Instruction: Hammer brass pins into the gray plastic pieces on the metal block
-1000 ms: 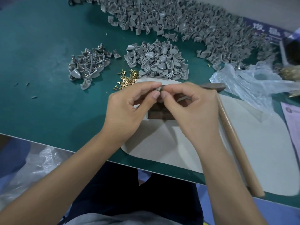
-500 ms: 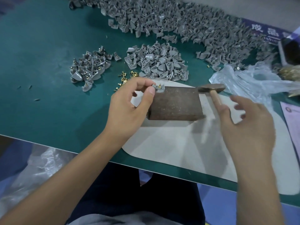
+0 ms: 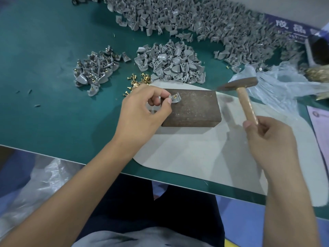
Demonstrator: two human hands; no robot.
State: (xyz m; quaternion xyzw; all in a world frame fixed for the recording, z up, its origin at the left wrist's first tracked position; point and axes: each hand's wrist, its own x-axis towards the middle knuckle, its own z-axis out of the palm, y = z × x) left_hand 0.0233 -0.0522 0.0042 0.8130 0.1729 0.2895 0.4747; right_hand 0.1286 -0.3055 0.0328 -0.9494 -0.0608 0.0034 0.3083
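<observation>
Here, left hand at the near-left corner of the metal block, thumb and curled fingers pinching a small gray plastic piece against the block's top edge. Brass pin standing up from that piece, head upward. Right hand to the right of the block, fingers wrapped round the lower part of a wooden handle; hammer tilted, dark head raised over the far-right corner of the block, not touching it. Block lying flat on a pale mat, brown and rusty on top. Mat spread on the green surface.

Beyond the block, a heap of plain gray pieces just at the mat's far edge. Left of that heap, a smaller heap of pieces with brass pins already in them. Between the two heaps and near the left hand, loose brass pins scattered on the green. Along the far side of the surface, a long wide pile of gray pieces. At the right, crumpled clear plastic bag beside the hammer head, partly on the mat. At the far right edge, something brass-coloured, too blurred to tell.
</observation>
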